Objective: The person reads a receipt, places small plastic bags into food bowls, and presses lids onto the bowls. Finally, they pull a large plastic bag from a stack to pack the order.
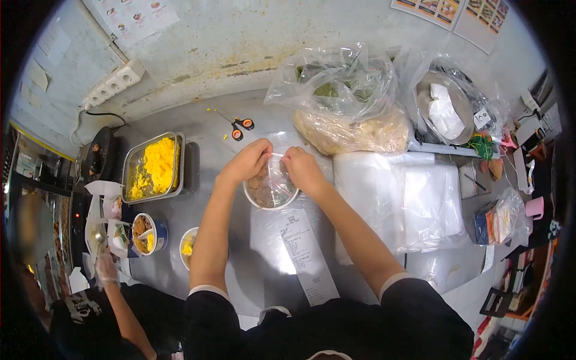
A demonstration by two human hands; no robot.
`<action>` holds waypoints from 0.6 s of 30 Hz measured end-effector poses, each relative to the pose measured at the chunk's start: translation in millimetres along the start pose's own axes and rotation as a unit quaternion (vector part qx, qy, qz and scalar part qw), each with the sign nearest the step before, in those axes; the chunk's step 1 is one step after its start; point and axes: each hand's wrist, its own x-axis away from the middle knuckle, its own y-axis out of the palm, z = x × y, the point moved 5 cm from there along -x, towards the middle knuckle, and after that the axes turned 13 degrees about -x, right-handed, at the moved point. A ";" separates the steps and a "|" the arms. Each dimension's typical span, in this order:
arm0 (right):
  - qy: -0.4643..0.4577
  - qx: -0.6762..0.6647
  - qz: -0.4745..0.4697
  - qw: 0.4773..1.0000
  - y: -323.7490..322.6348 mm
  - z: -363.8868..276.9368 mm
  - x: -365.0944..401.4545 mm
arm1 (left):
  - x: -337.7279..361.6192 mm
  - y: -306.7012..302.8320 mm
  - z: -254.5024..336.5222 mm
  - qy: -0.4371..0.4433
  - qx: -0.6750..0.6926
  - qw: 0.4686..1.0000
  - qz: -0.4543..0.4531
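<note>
A round white takeaway bowl point(260, 191) with brown food in it stands on the metal table in front of me. Clear plastic that looks like a lid point(279, 187) lies over its top, with a thin reddish line across it. My left hand point(254, 159) pinches the lid at the far left of the rim. Close beside it, my right hand point(303, 170) has its fingers closed on the lid at the far right. Fingertips of both hands are partly hidden. Just below the bowl, a long printed receipt point(305, 255) lies flat.
Orange-handled scissors point(242, 127) lie behind the bowl. To the left are a glass container of yellow food point(157, 167), a divided food cup point(146, 233) and another bowl point(188, 247). Plastic bags point(384, 195) cover the right side. A co-worker's hand point(107, 267) is at the lower left.
</note>
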 end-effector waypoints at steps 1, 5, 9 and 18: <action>0.012 -0.007 -0.011 1.000 0.3 0.4 -1.2 | -0.1 1.8 -2.8 -0.015 0.010 1.000 -0.025; 0.043 -0.043 -0.037 0.997 3.2 5.4 -4.2 | -3.7 9.2 -14.2 -0.062 0.033 0.990 -0.123; -0.012 0.060 -0.056 0.997 33.7 36.7 -7.0 | -1.0 22.6 -35.0 -0.045 0.046 0.988 -0.140; 0.045 -0.023 0.048 0.998 15.1 17.5 -4.1 | 6.4 23.1 -17.4 -0.062 0.087 0.994 0.014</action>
